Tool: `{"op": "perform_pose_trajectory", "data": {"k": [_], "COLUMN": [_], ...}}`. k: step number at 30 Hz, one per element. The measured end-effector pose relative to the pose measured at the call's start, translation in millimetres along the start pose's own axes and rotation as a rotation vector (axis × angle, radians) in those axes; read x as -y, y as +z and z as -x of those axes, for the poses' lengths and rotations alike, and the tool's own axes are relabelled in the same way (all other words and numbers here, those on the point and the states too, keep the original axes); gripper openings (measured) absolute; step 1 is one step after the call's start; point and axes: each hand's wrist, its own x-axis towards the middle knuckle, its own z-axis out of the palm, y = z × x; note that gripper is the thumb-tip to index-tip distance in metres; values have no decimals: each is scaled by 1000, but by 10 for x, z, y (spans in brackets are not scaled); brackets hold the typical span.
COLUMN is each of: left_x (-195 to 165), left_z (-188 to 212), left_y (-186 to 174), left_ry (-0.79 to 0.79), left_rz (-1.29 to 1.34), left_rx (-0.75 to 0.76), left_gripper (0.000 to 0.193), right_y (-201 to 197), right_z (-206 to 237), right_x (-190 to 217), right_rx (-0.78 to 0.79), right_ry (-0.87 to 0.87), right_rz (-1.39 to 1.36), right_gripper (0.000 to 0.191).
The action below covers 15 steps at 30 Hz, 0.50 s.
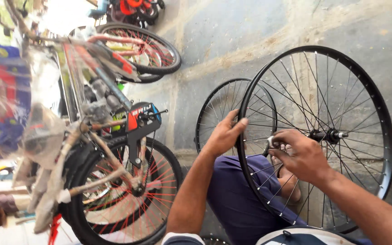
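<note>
Head view looks down at my two arms reaching out from the bottom edge. Nearest to me, at six o'clock, my leg in dark blue cloth (pixel 237 199) lies under the arms.

My right hand (pixel 301 154) is curled up, its fingers pinching a small shiny metal tool (pixel 269 144) against the thin wires inside a big black wheel (pixel 386 136). My left hand (pixel 224 134) is at nine o'clock from it, wrapped around the wheel's round rim, thumb on one side and fingers bent over the other. The wheel has no tyre. Its rim is smooth and dark, and its thin silver spokes cross each other like a net. A short metal axle (pixel 330 134) sticks out at the middle, at three o'clock from my right hand.

Just behind it stands a smaller black wheel (pixel 205 118), partly hidden by the big one and by my left hand.

Farther off, at nine o'clock, a bicycle (pixel 114 149) with red spokes and fat black tyres is wrapped in see-through plastic. It looks blurry.

Behind everything is a rough grey block wall (pixel 232 36).
</note>
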Motion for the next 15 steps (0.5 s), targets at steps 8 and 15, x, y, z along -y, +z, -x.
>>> {"op": "perform_pose_trajectory", "data": {"k": [8,15], "left_x": [229,195], "left_z": [-210,-303], "left_y": [69,29], "left_ry": [257,252], "left_rz": [-23,-79], "left_rx": [-175,-222], "left_gripper": [37,49], "right_y": [200,382], "right_z": [-230,-624], "right_x": [-89,-196], "right_rx": [91,424], "right_ry": [-134,55], "right_rz": [115,-94], "right_gripper": [27,29]}}
